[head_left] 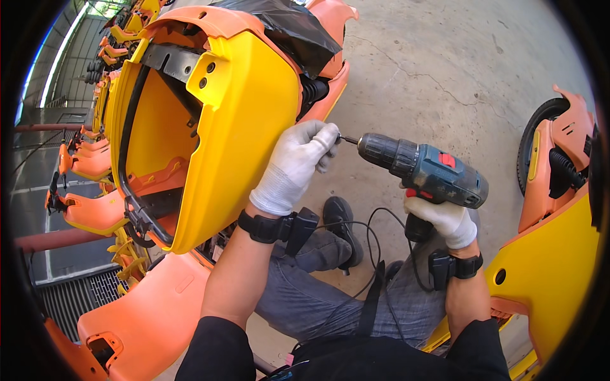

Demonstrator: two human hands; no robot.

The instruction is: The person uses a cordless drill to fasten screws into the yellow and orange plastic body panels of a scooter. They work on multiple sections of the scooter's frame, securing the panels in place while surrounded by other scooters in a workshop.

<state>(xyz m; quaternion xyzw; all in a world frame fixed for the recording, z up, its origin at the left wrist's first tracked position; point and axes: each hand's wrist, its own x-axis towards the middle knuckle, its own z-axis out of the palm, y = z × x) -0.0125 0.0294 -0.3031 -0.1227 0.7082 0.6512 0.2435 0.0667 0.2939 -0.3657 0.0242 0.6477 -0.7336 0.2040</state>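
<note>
My right hand (441,219), in a white glove, is wrapped round the grip of a dark teal and black cordless drill (448,173) with red switches. Its chuck points left and carries a thin dark bit (349,140). At the bit's tip my left hand (298,155), also gloved in white, has thumb and fingers pinched together. A small dark piece shows there, too little of it to name. Just left of that hand stands a large yellow and orange scooter body panel (254,108) with a hollow inside and a black tube frame (122,159).
Black plastic sheeting (292,32) drapes over the scooter's seat area. Another orange and yellow scooter (553,241) with a black wheel (534,140) stands at the right. More scooters (95,159) line the left. Black cables (375,235) hang between my wrists over my legs. The floor (432,76) is cracked concrete.
</note>
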